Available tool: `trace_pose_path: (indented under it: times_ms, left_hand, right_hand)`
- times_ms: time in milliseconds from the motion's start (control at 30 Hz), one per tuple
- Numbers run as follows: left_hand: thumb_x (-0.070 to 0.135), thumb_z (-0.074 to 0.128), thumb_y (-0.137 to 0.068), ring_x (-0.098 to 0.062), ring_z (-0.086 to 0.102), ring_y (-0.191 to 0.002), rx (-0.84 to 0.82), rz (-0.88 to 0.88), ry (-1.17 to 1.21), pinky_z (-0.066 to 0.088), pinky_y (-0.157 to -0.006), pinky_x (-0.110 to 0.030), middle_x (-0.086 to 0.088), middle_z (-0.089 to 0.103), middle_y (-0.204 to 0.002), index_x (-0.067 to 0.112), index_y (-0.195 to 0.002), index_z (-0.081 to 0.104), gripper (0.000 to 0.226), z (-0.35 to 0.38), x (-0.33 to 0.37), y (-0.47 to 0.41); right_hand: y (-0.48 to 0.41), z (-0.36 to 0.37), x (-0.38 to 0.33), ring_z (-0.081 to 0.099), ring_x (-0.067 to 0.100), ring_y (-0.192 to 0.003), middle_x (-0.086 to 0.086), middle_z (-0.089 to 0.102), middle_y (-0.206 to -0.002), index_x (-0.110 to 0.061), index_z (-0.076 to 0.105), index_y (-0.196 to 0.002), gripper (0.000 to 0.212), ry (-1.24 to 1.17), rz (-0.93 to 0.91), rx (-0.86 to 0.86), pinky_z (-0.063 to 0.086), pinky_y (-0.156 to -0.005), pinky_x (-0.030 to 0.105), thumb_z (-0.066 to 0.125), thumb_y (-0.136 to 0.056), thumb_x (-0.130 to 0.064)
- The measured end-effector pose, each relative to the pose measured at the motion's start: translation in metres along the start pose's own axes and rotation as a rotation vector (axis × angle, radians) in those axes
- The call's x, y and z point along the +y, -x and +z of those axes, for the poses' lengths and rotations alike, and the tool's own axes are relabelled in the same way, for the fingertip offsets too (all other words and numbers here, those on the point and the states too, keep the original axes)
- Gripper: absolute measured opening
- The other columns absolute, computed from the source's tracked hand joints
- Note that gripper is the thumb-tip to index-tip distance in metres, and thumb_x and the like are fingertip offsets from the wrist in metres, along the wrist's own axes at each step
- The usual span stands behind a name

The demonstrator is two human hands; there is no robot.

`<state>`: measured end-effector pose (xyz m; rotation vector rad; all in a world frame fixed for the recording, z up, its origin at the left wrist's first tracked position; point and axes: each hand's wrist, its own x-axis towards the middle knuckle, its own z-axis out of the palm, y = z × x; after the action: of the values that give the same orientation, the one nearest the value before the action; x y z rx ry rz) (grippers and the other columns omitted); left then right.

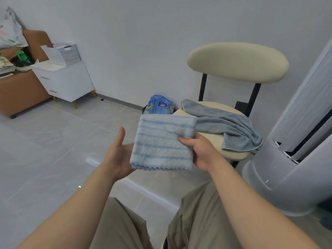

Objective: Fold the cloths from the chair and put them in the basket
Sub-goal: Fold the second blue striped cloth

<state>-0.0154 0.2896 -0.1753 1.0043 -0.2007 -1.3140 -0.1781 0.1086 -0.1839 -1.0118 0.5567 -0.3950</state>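
The person held a folded, pale blue striped fluffy cloth [162,142] out in front of the knees. It was a near-square pad, its stripes running left to right and its scalloped edge nearest the body. The right hand [201,152] pinched its right edge, thumb on top and fingers curled beneath. The left hand [118,155] lay open at the cloth's left edge, thumb up and palm turned inward. Its fingertips were hidden under the cloth, so I could not tell whether they bore any of its weight.

The white perforated plastic basket [62,54] sat on a white two-drawer cabinet [67,83] well away to the far left. That made the left hand the nearer one to it, with bare tiled floor between.

To the right a crumpled grey-blue towel [228,127] lay unfolded on the seat of the cream padded chair [237,62], one corner hanging over the seat edge close to a tall white column unit [287,177].
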Motion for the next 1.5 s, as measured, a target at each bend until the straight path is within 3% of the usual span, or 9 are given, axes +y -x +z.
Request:
trace_pose_path:
  times_ms: [133,267,367,633,767,933,1133,1233,1500]
  left_hand:
    - [0.041,0.092,-0.058,-0.025,0.071,-0.102,0.135,-0.011,-0.374,0.058,-0.082,-0.039,-0.011,0.072,-0.116,0.011,-0.122,0.066,0.075,-0.003,0.013,-0.038]
    - [0.017,0.075,-0.086,-0.022,0.074,-0.088,0.344,0.081,-0.483,0.06,-0.07,-0.034,-0.01,0.075,-0.107,0.01,-0.114,0.068,0.029,-0.022,0.024,-0.093]
    - [0.025,0.076,-0.086,-0.022,0.074,-0.09,0.398,0.094,-0.436,0.061,-0.077,-0.039,-0.005,0.077,-0.102,0.013,-0.111,0.069,0.028,-0.052,0.063,-0.142]
    - [0.031,0.079,-0.083,-0.022,0.074,-0.089,0.56,0.151,-0.343,0.062,-0.078,-0.043,-0.008,0.072,-0.108,0.012,-0.122,0.056,0.049,-0.049,0.199,-0.155]
    - [0.041,0.074,-0.086,-0.021,0.071,-0.095,0.581,0.18,-0.411,0.061,-0.08,-0.041,-0.004,0.065,-0.122,0.034,-0.145,0.036,0.071,-0.004,0.3,-0.103]
    - [0.026,0.055,-0.101,0.003,0.059,-0.089,0.567,0.195,-0.564,0.047,-0.06,-0.004,0.008,0.055,-0.127,0.047,-0.151,0.027,0.061,0.068,0.419,-0.01]
    - [0.023,0.051,-0.104,-0.021,0.069,-0.098,0.563,0.206,-0.47,0.06,-0.082,-0.036,0.002,0.063,-0.122,0.053,-0.14,0.043,0.047,0.079,0.522,0.051]
    - [0.018,0.049,-0.104,-0.027,0.07,-0.101,0.523,0.195,-0.377,0.057,-0.091,-0.047,-0.005,0.063,-0.128,0.048,-0.139,0.048,0.046,0.065,0.551,0.061]
    - [0.01,0.041,-0.106,-0.029,0.071,-0.103,0.382,0.097,-0.244,0.057,-0.089,-0.047,0.001,0.068,-0.115,0.04,-0.141,0.049,0.047,-0.015,0.642,0.024]
  right_hand:
    - [-0.04,-0.003,0.004,0.069,0.033,-0.106,0.015,0.071,-0.118,-0.006,0.063,-0.122,0.03,0.217,0.075,0.002,0.056,-0.091,0.046,0.064,-0.092,-0.005]
    - [-0.099,0.007,0.012,0.074,0.023,-0.097,0.003,0.076,-0.106,-0.016,0.069,-0.112,0.043,0.369,0.105,0.149,0.058,-0.089,0.044,0.066,-0.09,-0.052]
    - [-0.177,0.031,0.012,0.072,0.021,-0.091,-0.001,0.076,-0.097,-0.019,0.071,-0.1,0.058,0.612,0.055,0.336,0.057,-0.089,0.045,0.053,-0.084,-0.072]
    - [-0.247,0.115,-0.063,0.066,0.016,-0.096,-0.006,0.069,-0.101,-0.023,0.063,-0.107,0.046,0.678,-0.035,0.455,0.053,-0.088,0.037,0.035,-0.101,-0.059]
    - [-0.232,0.185,-0.157,0.062,0.016,-0.104,-0.004,0.068,-0.112,-0.022,0.061,-0.119,0.05,0.757,-0.018,0.388,0.049,-0.092,0.035,0.033,-0.101,-0.059]
    - [-0.192,0.282,-0.286,0.059,0.022,-0.102,0.001,0.064,-0.107,-0.016,0.059,-0.109,0.043,0.814,0.056,0.363,0.04,-0.082,0.031,0.035,-0.104,-0.051]
    - [-0.189,0.375,-0.351,0.057,0.026,-0.105,0.009,0.062,-0.117,-0.011,0.051,-0.115,0.041,0.785,0.034,0.363,0.045,-0.094,0.036,0.041,-0.103,-0.049]
    - [-0.206,0.405,-0.357,0.055,0.023,-0.102,0.01,0.06,-0.125,-0.012,0.045,-0.128,0.041,0.739,0.018,0.369,0.04,-0.085,0.03,0.047,-0.102,-0.044]
    - [-0.297,0.461,-0.356,0.057,0.02,-0.096,0.003,0.058,-0.113,-0.029,0.036,-0.139,0.042,0.642,0.043,0.341,0.047,-0.084,0.035,0.047,-0.1,-0.039]
